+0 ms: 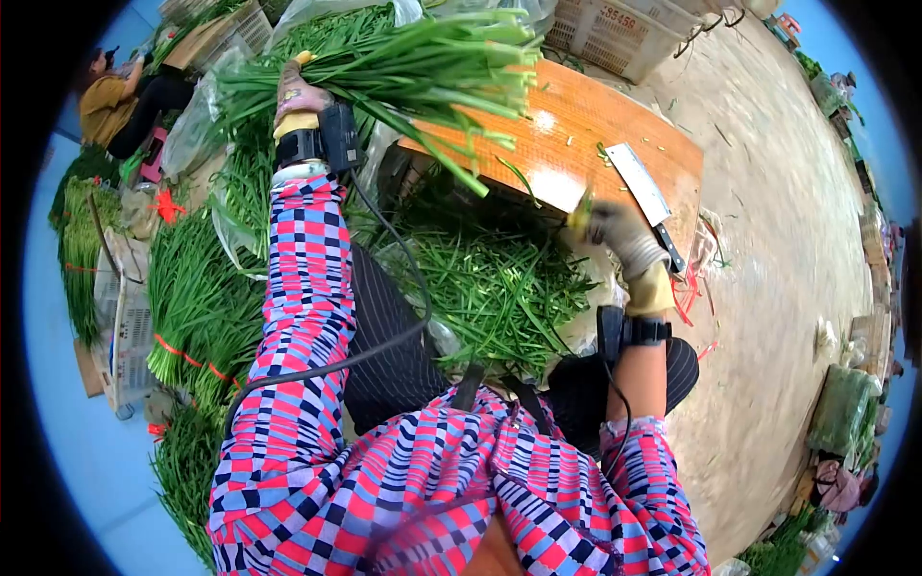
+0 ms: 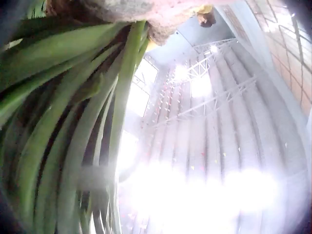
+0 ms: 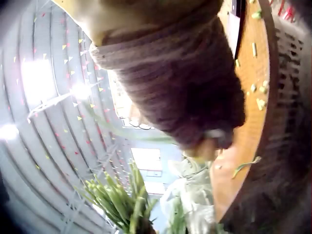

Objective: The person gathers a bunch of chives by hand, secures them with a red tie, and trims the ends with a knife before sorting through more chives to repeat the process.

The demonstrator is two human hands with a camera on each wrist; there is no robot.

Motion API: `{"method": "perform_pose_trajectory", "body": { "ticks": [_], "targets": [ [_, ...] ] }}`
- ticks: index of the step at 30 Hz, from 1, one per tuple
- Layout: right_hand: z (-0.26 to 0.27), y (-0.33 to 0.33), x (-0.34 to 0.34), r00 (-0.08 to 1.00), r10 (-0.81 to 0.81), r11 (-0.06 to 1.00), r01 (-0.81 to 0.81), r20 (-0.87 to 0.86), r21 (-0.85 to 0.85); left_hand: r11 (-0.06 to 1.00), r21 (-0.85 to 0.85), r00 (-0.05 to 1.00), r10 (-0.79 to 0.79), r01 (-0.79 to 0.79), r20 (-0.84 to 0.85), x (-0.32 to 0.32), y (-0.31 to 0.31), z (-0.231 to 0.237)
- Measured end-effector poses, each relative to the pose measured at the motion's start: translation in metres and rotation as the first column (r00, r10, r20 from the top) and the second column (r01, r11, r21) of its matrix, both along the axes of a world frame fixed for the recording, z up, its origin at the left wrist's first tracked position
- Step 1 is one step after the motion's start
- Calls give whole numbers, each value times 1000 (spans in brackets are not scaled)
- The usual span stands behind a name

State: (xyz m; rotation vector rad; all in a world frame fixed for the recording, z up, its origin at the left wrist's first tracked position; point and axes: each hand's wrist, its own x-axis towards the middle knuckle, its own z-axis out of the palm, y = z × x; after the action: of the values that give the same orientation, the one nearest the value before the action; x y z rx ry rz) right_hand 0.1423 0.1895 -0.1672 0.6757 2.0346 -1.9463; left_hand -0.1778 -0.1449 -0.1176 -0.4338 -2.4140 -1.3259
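The gloved left hand (image 1: 300, 94) grips a large bunch of long green stalks (image 1: 423, 72), held up over the back left of the board; in the left wrist view its leaves (image 2: 63, 117) hang below the glove (image 2: 131, 9). At the board's near edge, the gloved right hand (image 1: 624, 240) is blurred, its fingers curled about a small yellow-green bit. The right wrist view shows the dark glove (image 3: 180, 83) with a thin leaf by its fingertips. A cleaver (image 1: 639, 184) lies on the orange board (image 1: 576, 120), just beyond the right hand.
Loose green leaves (image 1: 499, 288) are heaped below the board, between the knees. Tied bunches (image 1: 192, 298) and a white crate (image 1: 130, 326) stand at the left. Another crate (image 1: 615, 34) is behind the board. A seated person (image 1: 115, 101) is at the far left.
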Motion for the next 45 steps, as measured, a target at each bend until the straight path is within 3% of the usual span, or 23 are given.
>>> {"method": "perform_pose_trajectory", "body": {
  "ticks": [2, 3, 5, 6, 8, 10, 12, 17, 19, 20, 22, 24, 26, 27, 28, 29, 31, 32, 37, 40, 42, 44, 45],
  "targets": [
    [4, -10, 1, 903, 295, 663, -428, 312, 613, 961, -235, 988, 154, -145, 21, -24, -17, -6],
    [-21, -8, -3, 951, 228, 680, -308, 207, 665, 999, -10, 993, 47, -46, 109, -69, -32, -35],
    [-10, -25, -23, 973, 28, 852, 96, -228, 514, 994, 108, 993, 9, -22, 116, -114, -43, -66],
    [0, -39, -36, 904, -110, 890, 274, -413, 365, 993, -62, 988, 105, -98, 116, -54, -22, -21],
    [48, -70, -62, 836, -74, 807, 370, -544, 460, 986, -120, 982, 135, -120, 129, 10, 3, 28],
    [66, -87, -94, 923, -26, 752, 271, -384, 601, 994, 110, 987, -3, -15, 161, 7, 10, 20],
    [64, -94, -121, 935, 50, 741, 201, -351, 641, 999, 8, 998, 51, -51, 29, 23, 15, 30],
    [25, -83, -116, 786, -239, 874, 430, -570, 227, 959, -218, 979, 151, -179, -139, -14, -6, 3],
    [10, -74, -107, 741, -292, 864, 476, -605, 166, 994, 106, 995, -2, -8, 95, -63, -22, -33],
    [6, -66, -98, 716, -318, 857, 497, -621, 134, 999, 38, 992, 21, -26, 122, -39, -18, -16],
    [7, -37, -65, 832, -217, 858, 412, -510, 306, 997, -51, 995, 54, -51, 78, -36, -24, -16],
    [-17, 5, -35, 994, 108, 851, -107, 28, 515, 991, -88, 995, 103, -103, -13, -68, -44, -41],
    [-34, 5, -23, 813, 234, 362, -582, 534, 728, 989, -43, 990, 140, -140, 0, -41, -36, -19],
    [-22, 0, -23, 842, 203, 496, -528, 499, 690, 991, 22, 990, 134, -135, 31, -34, -31, -12],
    [-37, 2, -23, 988, 84, 648, -154, 131, 746, 987, 86, 990, 128, -133, 64, -30, -28, -8],
    [-21, -10, -39, 995, -60, 691, 101, -82, 716, 933, -226, 943, 224, -281, -247, -26, -30, -5],
    [-5, -29, -82, 810, -217, 934, 334, -545, 124, 992, -78, 995, 100, -100, -2, -10, -22, 6],
    [14, -43, -101, 806, -160, 957, 269, -570, 111, 990, 141, 977, -49, 20, 206, -19, -17, 3],
    [39, -64, -130, 913, 183, 912, -20, -364, 410, 987, 153, 998, -62, 57, 29, -50, -14, -20],
    [39, -42, -76, 846, -117, 993, 80, -521, -92, 982, -44, 982, 181, -184, -60, -10, -13, 3],
    [15, -9, -45, 892, -43, 998, 60, -450, 24, 744, 667, 954, -231, 47, 190, -44, -30, -15],
    [16, -10, -23, 963, 129, 916, -25, -236, 401, 872, 488, 988, -96, 26, 119, -36, -30, -15],
    [30, -16, -24, 946, 261, 583, 7, -195, 813, 938, 347, 998, 8, -30, 65, -8, -22, 5]
  ]
}}
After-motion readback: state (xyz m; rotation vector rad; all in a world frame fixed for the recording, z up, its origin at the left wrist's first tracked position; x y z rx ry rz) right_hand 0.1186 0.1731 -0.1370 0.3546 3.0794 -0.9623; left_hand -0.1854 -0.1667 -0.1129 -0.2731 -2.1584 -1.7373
